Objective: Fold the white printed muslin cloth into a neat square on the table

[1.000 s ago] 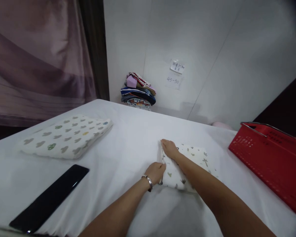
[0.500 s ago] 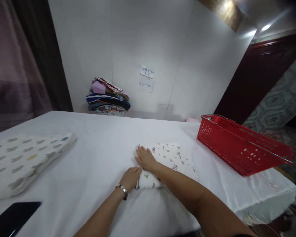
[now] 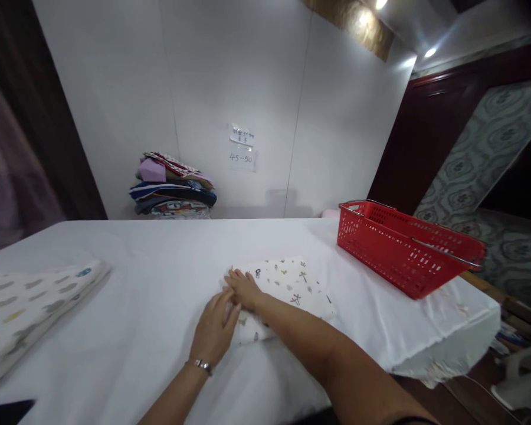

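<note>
A white folded cloth (image 3: pixel 287 283) printed with small trees and leaves lies on the white-covered table in front of me. Flat on its left part rests my right hand (image 3: pixel 244 289), open, fingers stretched toward the cloth's left edge. My left hand (image 3: pixel 215 323), with a silver bracelet at the wrist, is beside that edge. Its fingers are extended, the tips close to or touching my right hand, and the thumb is apart at the cloth. My right forearm covers part of the cloth's near side.
To the right stands a red plastic basket (image 3: pixel 380 254) with metal handles. A thicker folded white cloth with grey shapes (image 3: pixel 30 301) lies at the left, near a dark flat object (image 3: pixel 9 411). Stacked folded fabrics (image 3: pixel 172 186) are against the back wall.
My left hand has let go of the cloth's near left edge and moved up beside my right hand, its fingers now extended. The view has shifted to the right.
</note>
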`<action>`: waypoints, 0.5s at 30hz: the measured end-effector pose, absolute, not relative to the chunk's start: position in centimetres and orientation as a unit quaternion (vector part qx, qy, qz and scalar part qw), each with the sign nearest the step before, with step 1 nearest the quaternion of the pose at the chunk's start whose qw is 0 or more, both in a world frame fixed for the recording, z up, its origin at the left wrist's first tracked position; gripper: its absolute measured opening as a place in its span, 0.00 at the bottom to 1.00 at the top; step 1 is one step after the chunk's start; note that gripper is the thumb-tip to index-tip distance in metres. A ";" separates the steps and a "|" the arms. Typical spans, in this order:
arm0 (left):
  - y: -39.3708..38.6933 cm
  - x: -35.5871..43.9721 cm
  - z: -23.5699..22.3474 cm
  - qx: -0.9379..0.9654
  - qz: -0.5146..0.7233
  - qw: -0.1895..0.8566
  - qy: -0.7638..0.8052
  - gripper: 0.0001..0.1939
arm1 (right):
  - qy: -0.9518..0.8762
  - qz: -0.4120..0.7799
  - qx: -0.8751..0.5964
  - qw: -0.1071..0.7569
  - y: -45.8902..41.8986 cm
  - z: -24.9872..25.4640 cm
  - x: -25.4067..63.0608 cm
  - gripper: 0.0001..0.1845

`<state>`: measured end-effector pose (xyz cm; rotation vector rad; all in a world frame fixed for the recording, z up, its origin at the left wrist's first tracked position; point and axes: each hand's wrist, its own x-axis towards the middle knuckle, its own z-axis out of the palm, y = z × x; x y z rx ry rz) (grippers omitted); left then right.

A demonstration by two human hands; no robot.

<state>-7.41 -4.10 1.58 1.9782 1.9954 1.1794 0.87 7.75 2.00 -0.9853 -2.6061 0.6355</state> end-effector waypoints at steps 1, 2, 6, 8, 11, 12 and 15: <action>-4.1 -7.1 1.2 0.668 0.376 0.035 0.641 0.22 | -0.888 0.250 -0.353 0.157 8.0 2.3 1.2 0.23; -4.2 -6.8 0.8 0.682 0.357 0.031 0.637 0.23 | -0.872 0.272 -0.367 0.174 8.2 2.5 1.7 0.24; -4.6 -6.6 -0.5 0.698 0.290 0.069 0.651 0.25 | -0.840 0.256 -0.402 0.260 9.2 3.1 7.3 0.24; -4.8 -6.9 -0.6 0.693 0.284 0.099 0.655 0.25 | -0.824 0.210 -0.434 0.297 9.9 3.0 11.8 0.24; -4.2 -7.5 -0.1 0.653 0.290 0.140 0.685 0.25 | -0.757 0.188 -0.543 0.313 10.9 2.5 18.6 0.25; -3.8 -7.7 0.2 0.633 0.291 0.151 0.701 0.26 | -0.720 0.208 -0.588 0.303 11.1 2.3 20.4 0.27; -1.6 -8.2 1.2 0.573 0.282 0.190 0.746 0.27 | -0.667 0.264 -0.644 0.266 11.2 1.8 23.7 0.30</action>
